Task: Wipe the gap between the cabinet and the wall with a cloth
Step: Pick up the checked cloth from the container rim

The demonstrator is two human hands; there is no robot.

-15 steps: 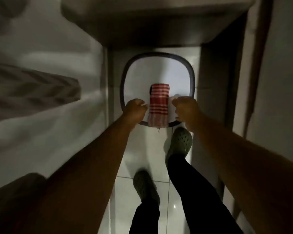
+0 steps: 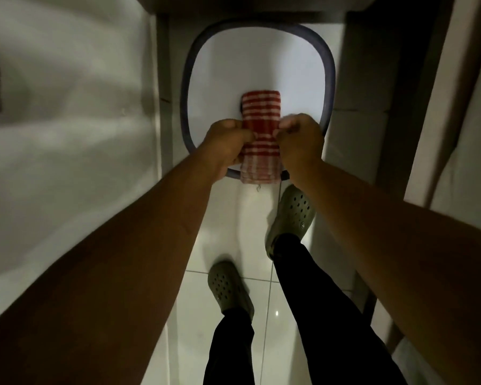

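A red-and-white striped cloth (image 2: 260, 112), folded into a long strip, hangs over the near rim of a white basin with a dark grey rim (image 2: 330, 79). My left hand (image 2: 225, 143) grips the cloth's left edge and my right hand (image 2: 300, 140) grips its right edge, both fists closed just above the basin's near rim. The basin sits on the floor in a narrow space between a white wall (image 2: 67, 107) on the left and a cabinet side (image 2: 400, 107) on the right.
My two feet in green clogs (image 2: 290, 218) (image 2: 228, 287) stand on glossy white floor tiles (image 2: 272, 329) below the basin. A white ledge overhangs at the top. Light is dim and the passage is narrow.
Both hands have moved inward from the basin's rim onto the cloth's two edges. The view has shifted closer to the basin.
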